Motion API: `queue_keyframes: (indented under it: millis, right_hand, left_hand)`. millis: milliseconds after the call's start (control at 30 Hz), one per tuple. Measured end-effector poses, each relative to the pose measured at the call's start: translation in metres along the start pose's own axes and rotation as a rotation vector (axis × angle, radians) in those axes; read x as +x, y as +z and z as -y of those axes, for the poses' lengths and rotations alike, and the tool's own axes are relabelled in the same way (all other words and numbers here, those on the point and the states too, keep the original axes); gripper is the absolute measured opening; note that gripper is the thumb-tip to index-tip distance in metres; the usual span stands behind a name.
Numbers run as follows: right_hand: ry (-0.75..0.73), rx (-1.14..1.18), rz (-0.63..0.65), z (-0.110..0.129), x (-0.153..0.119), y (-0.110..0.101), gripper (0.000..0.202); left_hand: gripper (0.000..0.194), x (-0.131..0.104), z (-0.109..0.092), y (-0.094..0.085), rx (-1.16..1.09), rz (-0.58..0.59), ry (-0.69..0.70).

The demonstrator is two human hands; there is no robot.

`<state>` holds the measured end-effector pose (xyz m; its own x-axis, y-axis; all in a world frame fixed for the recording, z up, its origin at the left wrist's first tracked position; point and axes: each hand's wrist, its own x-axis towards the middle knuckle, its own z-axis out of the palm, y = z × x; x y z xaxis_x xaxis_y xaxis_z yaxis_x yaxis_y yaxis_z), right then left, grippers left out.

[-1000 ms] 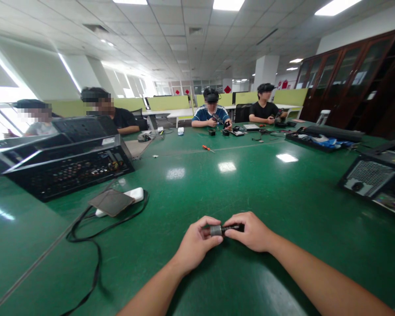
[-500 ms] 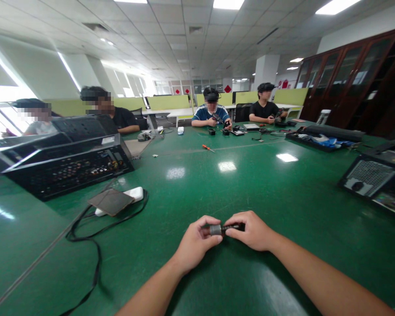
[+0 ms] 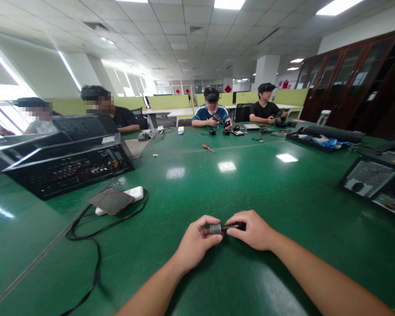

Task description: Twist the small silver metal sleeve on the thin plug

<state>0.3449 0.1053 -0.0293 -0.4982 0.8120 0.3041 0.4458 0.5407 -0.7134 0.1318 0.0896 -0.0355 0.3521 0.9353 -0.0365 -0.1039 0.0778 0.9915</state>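
Note:
Low over the green table [image 3: 184, 175], my left hand [image 3: 195, 243] is closed around a short grey metal cylinder [image 3: 215, 229], thumb below and forefinger above. A dark, ribbed rod [image 3: 229, 227] juts from the cylinder's right end, in line with it. My right hand [image 3: 255, 230] pinches this rod between thumb and fingers, its far end partly hidden in the palm. The exact kind of this small part cannot be made out. Both hands are close together, near the table's front middle.
Left stands an open black computer case [image 3: 72, 171], with a dark flat pad [image 3: 111, 201] on a white power strip [image 3: 134, 193] and a loose black cable [image 3: 100, 254]. An orange screwdriver [image 3: 206, 147] lies ahead. Another computer case [image 3: 365, 177] is right. Several people sit across the table.
My right hand has shifted very slightly to the right. The left hand and the grey cylinder stay in place.

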Motion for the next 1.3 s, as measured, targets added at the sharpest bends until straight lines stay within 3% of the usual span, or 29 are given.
queue_keyframes:
  millis: [1300]
  right_hand:
    - [0.016,-0.013,0.013,-0.003,-0.0031,-0.0088,0.014]
  left_hand:
    - [0.039,-0.0007,0.0018,-0.0015,-0.011,0.0,-0.016]
